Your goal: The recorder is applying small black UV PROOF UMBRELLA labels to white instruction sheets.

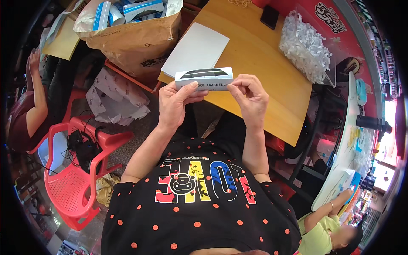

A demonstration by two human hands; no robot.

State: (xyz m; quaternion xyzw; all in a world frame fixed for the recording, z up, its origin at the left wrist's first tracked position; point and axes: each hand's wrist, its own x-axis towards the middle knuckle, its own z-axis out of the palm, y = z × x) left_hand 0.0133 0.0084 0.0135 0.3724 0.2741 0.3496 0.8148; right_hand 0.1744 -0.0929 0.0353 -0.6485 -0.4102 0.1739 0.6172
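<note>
A curled paper sleeve (204, 77), white and grey with a black umbrella picture and dark print, is held level above the near edge of the wooden table. My left hand (175, 102) grips its left part, thumb across the front and fingers behind. At the right end, the thumb and fingertips of my right hand (250, 95) pinch the lower corner. Whether anything lies inside the sleeve cannot be seen. Just beyond it rests a stack of white paper sheets (197, 49) on the table's left side.
Left of the wooden table (267, 91) stands a large brown paper bag (131, 42) full of blue-and-white rolled pieces. A clear bin of white paper strips (304, 51) and a dark phone (269, 17) sit farther back. A pink plastic chair (70, 187) is at lower left; other people are on both sides.
</note>
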